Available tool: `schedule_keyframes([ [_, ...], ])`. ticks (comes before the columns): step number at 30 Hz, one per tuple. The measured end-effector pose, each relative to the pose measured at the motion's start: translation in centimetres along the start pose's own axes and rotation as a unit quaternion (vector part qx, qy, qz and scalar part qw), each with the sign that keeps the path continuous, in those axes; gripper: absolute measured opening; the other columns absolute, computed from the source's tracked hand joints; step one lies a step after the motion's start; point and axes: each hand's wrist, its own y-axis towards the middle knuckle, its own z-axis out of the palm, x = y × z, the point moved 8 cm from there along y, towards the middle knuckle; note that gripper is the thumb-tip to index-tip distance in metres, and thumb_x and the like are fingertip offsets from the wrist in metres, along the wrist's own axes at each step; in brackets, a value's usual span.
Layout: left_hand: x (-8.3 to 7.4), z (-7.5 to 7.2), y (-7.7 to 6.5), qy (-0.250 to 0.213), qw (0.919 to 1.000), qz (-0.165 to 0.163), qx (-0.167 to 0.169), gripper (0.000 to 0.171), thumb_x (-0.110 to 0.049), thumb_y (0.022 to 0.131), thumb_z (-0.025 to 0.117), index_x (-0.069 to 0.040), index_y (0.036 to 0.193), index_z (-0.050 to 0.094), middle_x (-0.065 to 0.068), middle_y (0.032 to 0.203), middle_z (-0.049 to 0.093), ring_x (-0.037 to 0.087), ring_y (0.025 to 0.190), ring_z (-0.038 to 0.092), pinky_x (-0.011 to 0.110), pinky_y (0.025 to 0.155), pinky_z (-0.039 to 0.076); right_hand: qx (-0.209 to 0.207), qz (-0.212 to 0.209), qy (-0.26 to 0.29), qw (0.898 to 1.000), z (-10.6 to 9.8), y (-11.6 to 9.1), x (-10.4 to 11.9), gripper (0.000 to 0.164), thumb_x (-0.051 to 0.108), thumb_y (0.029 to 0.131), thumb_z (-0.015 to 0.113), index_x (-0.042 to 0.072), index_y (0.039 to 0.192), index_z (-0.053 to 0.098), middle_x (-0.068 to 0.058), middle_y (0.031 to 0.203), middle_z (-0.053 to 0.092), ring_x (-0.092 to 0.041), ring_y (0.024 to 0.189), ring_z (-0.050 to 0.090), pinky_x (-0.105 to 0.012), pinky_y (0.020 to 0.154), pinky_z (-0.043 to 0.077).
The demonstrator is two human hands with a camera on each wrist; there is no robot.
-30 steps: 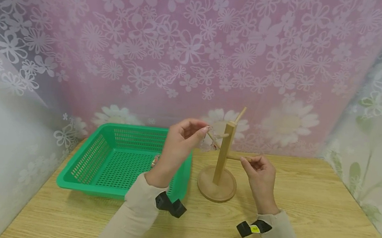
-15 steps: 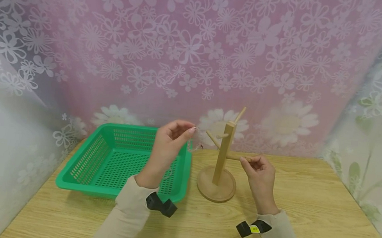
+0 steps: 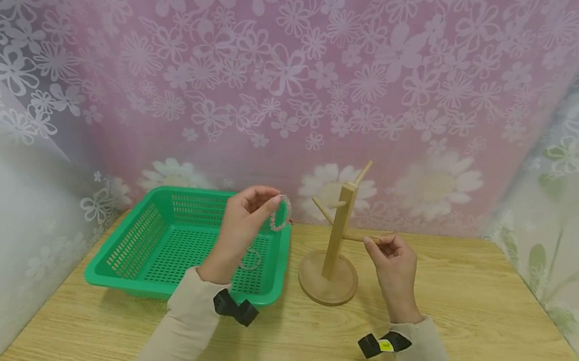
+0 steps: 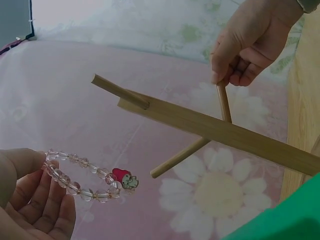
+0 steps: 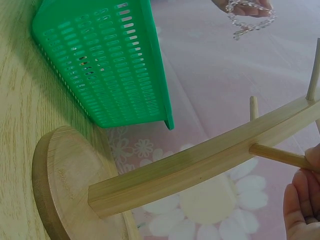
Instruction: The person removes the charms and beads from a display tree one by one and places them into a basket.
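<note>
My left hand (image 3: 243,223) pinches a clear pinkish beaded bracelet (image 4: 80,189) between thumb and forefinger, above the right side of the green basket. A small charm (image 4: 125,178) with a red hood dangles from the beads. My right hand (image 3: 392,269) grips the end of a peg (image 5: 280,155) on the wooden stand (image 3: 337,233). That stand is upright on its round base (image 5: 55,185), with bare pegs sticking out on several sides. The bracelet is apart from the stand, to its left. Another beaded bracelet (image 3: 250,260) lies in the basket, partly hidden by my left wrist.
The green plastic basket (image 3: 122,282) with slotted walls stands left of the stand on a wood-grain table (image 3: 466,320). A pink flowered curtain (image 3: 279,84) hangs behind, with pale patterned cloths at both sides.
My left hand has drawn the bracelet away from the stand's left peg, leftward to over the basket. My right hand has stayed on its peg. The bracelet in the basket has come into view.
</note>
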Motion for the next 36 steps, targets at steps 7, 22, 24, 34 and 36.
schedule_keyframes([
  [7,1.0,-1.3,0.3,0.015,0.9996,-0.017,-0.017,0.020,-0.017,0.090,0.065,-0.003,0.104,0.066,0.008,0.100,0.065,0.023,0.088,0.059,0.028,0.072,0.048,-0.002,-0.003,-0.003,1.000,0.0,0.0,0.0,0.017,0.004,0.083,0.072,-0.002,0.080,0.056,0.008,0.076,0.061,-0.005,0.069,0.060,-0.015,0.063,0.050],
  [22,3.5,-3.7,0.7,0.020,0.9973,-0.059,-0.037,0.025,-0.015,0.090,0.066,0.002,0.109,0.064,0.000,0.098,0.064,0.014,0.089,0.059,0.034,0.084,0.049,-0.004,-0.006,-0.013,1.000,-0.1,0.1,-0.1,0.018,0.006,0.083,0.073,-0.001,0.080,0.056,0.008,0.076,0.061,-0.005,0.069,0.060,-0.016,0.063,0.050],
  [24,3.8,-4.2,0.8,0.023,0.9968,-0.065,-0.040,0.026,-0.016,0.090,0.066,0.001,0.109,0.064,0.000,0.098,0.064,0.013,0.089,0.059,0.037,0.085,0.048,-0.003,-0.005,-0.017,1.000,-0.1,0.1,-0.2,0.018,0.007,0.083,0.073,-0.001,0.080,0.057,0.008,0.076,0.061,-0.005,0.069,0.059,-0.016,0.062,0.050],
  [34,5.1,-5.8,1.4,0.032,0.9940,-0.097,-0.038,0.029,-0.020,0.091,0.065,0.000,0.112,0.063,0.004,0.103,0.062,0.021,0.099,0.056,0.042,0.092,0.045,-0.004,-0.003,-0.021,1.000,-0.2,0.0,-0.4,0.019,0.008,0.083,0.073,-0.002,0.082,0.057,0.008,0.077,0.061,-0.006,0.070,0.059,-0.016,0.064,0.050],
  [36,5.4,-6.2,1.5,0.041,0.9927,-0.106,-0.041,0.029,-0.021,0.091,0.065,-0.001,0.111,0.063,0.005,0.103,0.062,0.020,0.099,0.056,0.042,0.093,0.044,-0.003,-0.006,-0.019,1.000,-0.1,0.1,-0.3,0.018,0.007,0.083,0.073,-0.002,0.082,0.057,0.008,0.077,0.061,-0.006,0.070,0.060,-0.016,0.063,0.050],
])
